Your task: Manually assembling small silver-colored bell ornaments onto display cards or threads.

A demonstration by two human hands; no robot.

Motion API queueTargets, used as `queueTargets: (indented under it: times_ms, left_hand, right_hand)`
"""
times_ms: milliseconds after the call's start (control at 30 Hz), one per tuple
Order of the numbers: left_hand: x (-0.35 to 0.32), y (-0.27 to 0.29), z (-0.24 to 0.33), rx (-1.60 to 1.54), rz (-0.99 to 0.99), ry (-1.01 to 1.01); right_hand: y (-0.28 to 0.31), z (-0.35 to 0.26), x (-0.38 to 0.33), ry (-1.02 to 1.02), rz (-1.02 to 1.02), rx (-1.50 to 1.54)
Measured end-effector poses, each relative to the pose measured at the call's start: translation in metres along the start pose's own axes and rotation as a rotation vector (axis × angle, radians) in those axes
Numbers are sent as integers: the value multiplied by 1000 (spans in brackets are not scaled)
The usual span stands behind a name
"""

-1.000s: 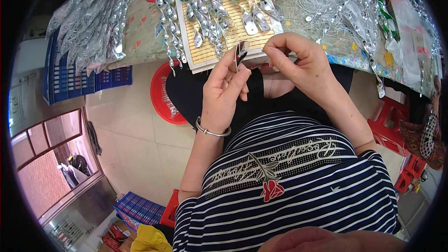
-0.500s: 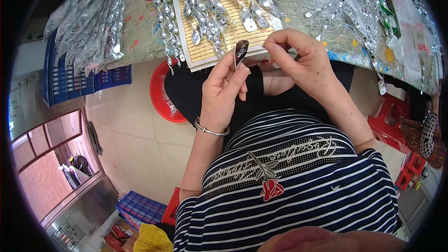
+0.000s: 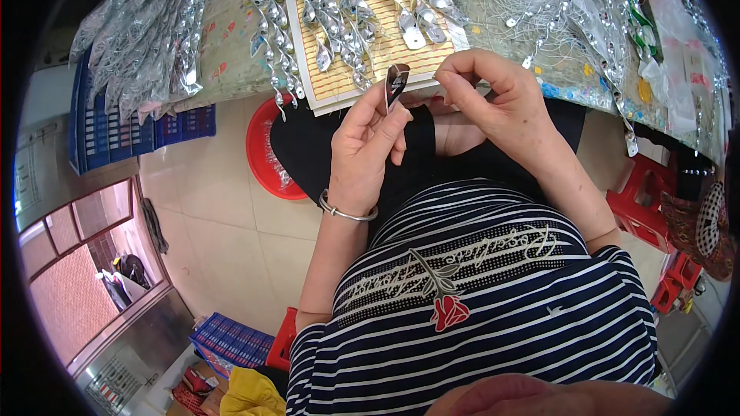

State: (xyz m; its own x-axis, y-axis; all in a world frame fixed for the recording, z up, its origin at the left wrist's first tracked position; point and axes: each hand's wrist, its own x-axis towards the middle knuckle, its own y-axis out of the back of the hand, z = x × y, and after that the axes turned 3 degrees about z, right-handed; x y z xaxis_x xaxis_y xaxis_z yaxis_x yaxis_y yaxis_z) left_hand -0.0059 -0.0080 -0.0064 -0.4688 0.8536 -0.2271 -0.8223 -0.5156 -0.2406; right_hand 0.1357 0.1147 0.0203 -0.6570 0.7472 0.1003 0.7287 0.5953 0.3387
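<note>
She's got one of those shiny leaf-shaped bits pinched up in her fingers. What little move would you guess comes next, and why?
Probably bringing the right hand across to the dark leaf-shaped piece, to thread or tie it. The left hand holds that piece upright by its lower end, the right hand's fingertips are pinched beside it, apparently on something too fine to see, and loose white thread lies on the table beyond.

Bright, even daylight throughout, seemingly from above and ahead, with only soft shadow under the counter edge and across the lap. Hard glints off the silvery leaf pieces and the plastic bags, washing out their detail. Strong fisheye bending toward a black rim, straight edges curved there, slight softness at the very bottom, centre sharp.
</note>
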Motion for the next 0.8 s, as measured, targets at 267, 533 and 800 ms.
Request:
queueTargets:
  times_ms: [267, 533, 800]
  left_hand:
    - [0, 2, -3, -36, -31, 0]
    - [-3, -1, 0, 16, -106, 23]
    - [-5, 2, -3, 132, -159, -27]
  right_hand:
    - [-2, 1, 1, -46, -19, 13]
    - [-6, 0, 0, 1, -49, -61]
    - [-4, -1, 0, 43, -86, -142]
